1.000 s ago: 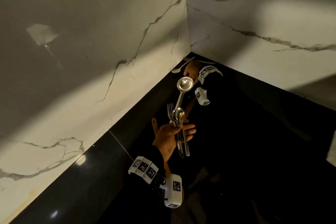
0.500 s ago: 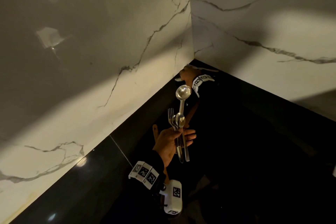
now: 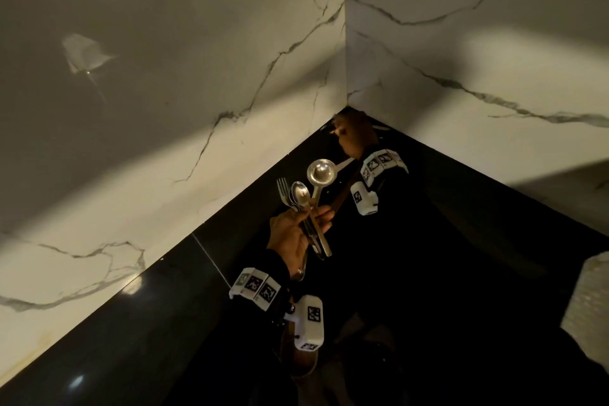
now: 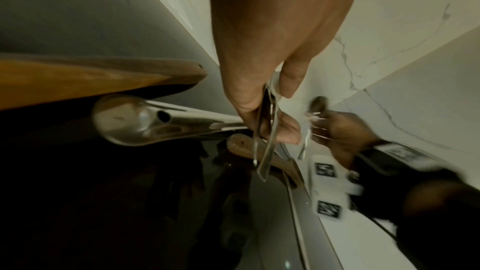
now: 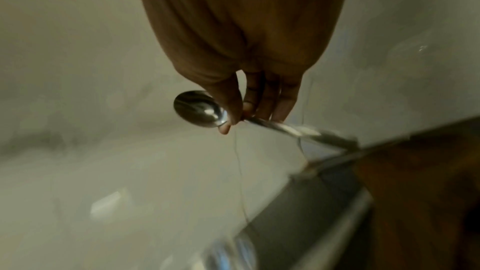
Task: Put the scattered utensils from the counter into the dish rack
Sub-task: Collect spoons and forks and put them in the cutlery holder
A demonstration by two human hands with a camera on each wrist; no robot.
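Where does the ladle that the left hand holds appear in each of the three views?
Head: ladle at centre, bowl up, above the left hand.
Left wrist: ladle at centre left, bowl toward the camera.
Right wrist: not in it.
Shared landmark: the marble wall.

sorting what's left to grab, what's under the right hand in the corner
The right hand pinches a spoon by its neck, above the dark counter. Anything lying beneath stays hidden.
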